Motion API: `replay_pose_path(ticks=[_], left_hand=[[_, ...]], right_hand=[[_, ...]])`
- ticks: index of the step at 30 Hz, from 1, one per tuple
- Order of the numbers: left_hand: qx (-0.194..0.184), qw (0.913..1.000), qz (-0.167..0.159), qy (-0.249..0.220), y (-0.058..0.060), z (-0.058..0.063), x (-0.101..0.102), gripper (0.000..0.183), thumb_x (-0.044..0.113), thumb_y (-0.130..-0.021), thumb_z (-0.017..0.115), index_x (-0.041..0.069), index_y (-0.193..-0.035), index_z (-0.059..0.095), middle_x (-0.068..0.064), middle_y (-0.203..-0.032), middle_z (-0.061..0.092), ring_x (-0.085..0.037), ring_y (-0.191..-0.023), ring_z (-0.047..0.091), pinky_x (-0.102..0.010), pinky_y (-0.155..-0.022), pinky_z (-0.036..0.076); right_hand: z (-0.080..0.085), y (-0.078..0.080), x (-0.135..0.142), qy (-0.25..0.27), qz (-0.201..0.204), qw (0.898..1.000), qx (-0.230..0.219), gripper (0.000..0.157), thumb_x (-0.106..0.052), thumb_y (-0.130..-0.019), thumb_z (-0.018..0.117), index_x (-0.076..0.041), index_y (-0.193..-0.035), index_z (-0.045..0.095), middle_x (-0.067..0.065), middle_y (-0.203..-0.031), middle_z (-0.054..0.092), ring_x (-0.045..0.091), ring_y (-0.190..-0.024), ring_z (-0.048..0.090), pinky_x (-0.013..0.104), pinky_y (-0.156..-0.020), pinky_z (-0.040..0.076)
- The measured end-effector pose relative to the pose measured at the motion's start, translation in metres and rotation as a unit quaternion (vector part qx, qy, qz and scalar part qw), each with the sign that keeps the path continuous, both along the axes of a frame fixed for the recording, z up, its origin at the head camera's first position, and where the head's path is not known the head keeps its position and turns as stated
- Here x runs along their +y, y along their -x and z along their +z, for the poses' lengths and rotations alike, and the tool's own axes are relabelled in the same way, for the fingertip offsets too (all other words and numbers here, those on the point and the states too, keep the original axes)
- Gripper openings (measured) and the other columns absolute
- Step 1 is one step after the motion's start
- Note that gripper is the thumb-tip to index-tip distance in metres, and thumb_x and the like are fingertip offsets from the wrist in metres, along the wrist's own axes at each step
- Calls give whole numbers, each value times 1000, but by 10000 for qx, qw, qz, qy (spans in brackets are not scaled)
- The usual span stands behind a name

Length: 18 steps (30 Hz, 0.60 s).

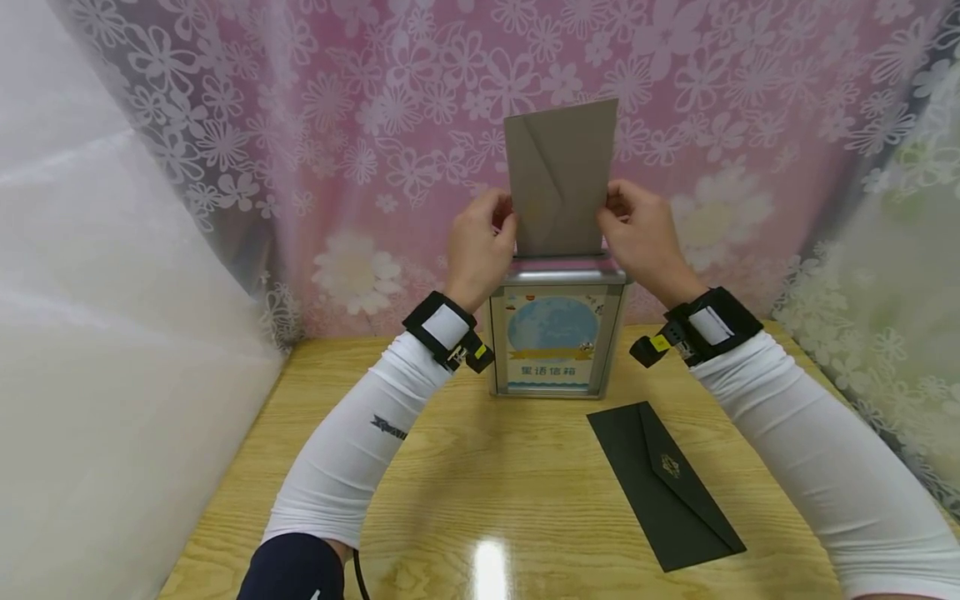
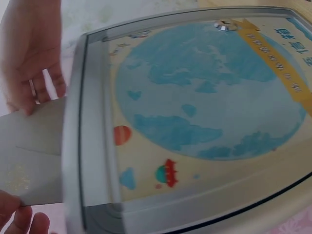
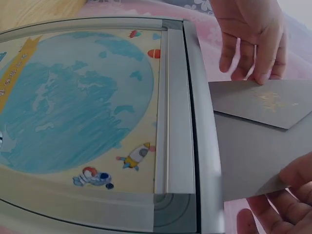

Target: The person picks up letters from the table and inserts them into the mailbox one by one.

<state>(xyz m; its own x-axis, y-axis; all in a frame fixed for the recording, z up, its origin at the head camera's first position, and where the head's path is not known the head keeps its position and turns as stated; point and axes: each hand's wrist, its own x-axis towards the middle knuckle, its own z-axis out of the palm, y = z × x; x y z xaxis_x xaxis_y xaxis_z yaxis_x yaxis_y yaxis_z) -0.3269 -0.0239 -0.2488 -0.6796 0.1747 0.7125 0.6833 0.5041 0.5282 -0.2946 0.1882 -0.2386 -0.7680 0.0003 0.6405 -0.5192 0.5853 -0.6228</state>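
fingers [image 1: 507, 233] of left hand [image 1: 477, 254] and right hand [image 1: 648, 237] pinch gray envelope [image 1: 562, 183] upright above metal-framed box [image 1: 566, 275]

both grasping: one side edge of envelope each, thumbs toward head camera. other fingers partly hidden behind paper in head view. envelope's lower edge meets box top near a dark slot line; can't tell how far in, if at all. wrist views: box frame blocks that edge, and each wrist's own hand is cut off at the border. gold mark on flap shows in right wrist view, faint in head view.

hands level with each other, either side of envelope, just above box top. wrists bent inward, forearms slanting up from bottom corners in white sleeves [image 1: 360, 450]. black wrist straps [image 1: 442, 325] carry small cameras; upper arms cut off by frame.

box stands on wood-grain table [image 1: 420, 500], front card [image 1: 555, 342] showing blue globe, yellow ribbon, chinese characters; small ones on ribbon hard to read. dark green envelope [image 1: 663, 492] lies flat on table, near side of box, by right forearm, gold emblem on flap. glare spot at bottom edge. pink floral curtain [image 1: 420, 108] behind, whitish sheet [image 1: 112, 333] at left.
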Motion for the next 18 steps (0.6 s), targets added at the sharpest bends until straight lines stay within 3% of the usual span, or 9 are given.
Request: replay_pose_path(ticks=[5, 10, 15, 18], left_hand=[[-322, 9991, 133, 258, 2, -7, 1, 9, 13, -92, 60, 9, -100, 64, -2, -90, 65, -11, -78, 54, -31, -70, 47], [-395, 9975, 216, 538, 4, -11, 1, 12, 13, -92, 60, 9, -101, 65, -2, -91, 65, -11, -80, 54, -31, -71, 47], [-382, 9957, 326, 776, 6, -14, 1, 12, 16, -92, 60, 12, -100, 68, 0, -89, 66, -10, -81, 53, -33, -74, 45], [-454, 9946, 350, 862, 7, -16, 1, 14, 18, -91, 60, 12, -103, 67, 1, -90, 66, -10, -82, 53, -33, -75, 44]], right_hand=[[12, 6, 3, -105, -107, 9991, 387, 29, -17, -96, 51, -10, -123, 57, 9, -97, 61, 16, -84, 52, 29, -73, 41], [30, 10, 7, -250, -248, 9942, 1017, 40, -14, -94, 52, -18, -133, 49, 9, -94, 58, 15, -79, 50, 24, -70, 39], [32, 14, 8, -701, -389, 9854, 1503, 33, -8, -92, 53, -9, -124, 58, 9, -87, 58, 15, -76, 51, 22, -63, 39], [26, 16, 10, -888, -447, 9830, 1543, 27, -6, -91, 54, -3, -117, 62, 11, -87, 60, 15, -75, 52, 25, -61, 39]])
